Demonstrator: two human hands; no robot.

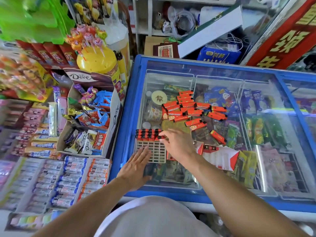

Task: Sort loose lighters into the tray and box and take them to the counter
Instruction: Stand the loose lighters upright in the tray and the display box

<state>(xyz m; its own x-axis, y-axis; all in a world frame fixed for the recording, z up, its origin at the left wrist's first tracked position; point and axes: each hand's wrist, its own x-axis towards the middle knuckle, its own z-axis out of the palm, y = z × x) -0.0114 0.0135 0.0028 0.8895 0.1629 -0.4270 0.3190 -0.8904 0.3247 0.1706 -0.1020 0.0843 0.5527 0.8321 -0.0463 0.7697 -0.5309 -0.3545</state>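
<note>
A grid tray lies on the glass lid of a blue freezer. Its far rows hold several red lighters standing upright, black caps up. My right hand pinches one lighter at the tray's far right corner. My left hand rests flat on the tray's near left corner, fingers straight. A loose pile of red lighters lies on the glass beyond the tray. A red and white box lies open to the right of my right hand.
Left of the freezer stands a cardboard Dove box full of chocolate bars, with a yellow lollipop tub behind it. Rows of gum and candy fill the shelf at lower left. Shelves and bags crowd the back.
</note>
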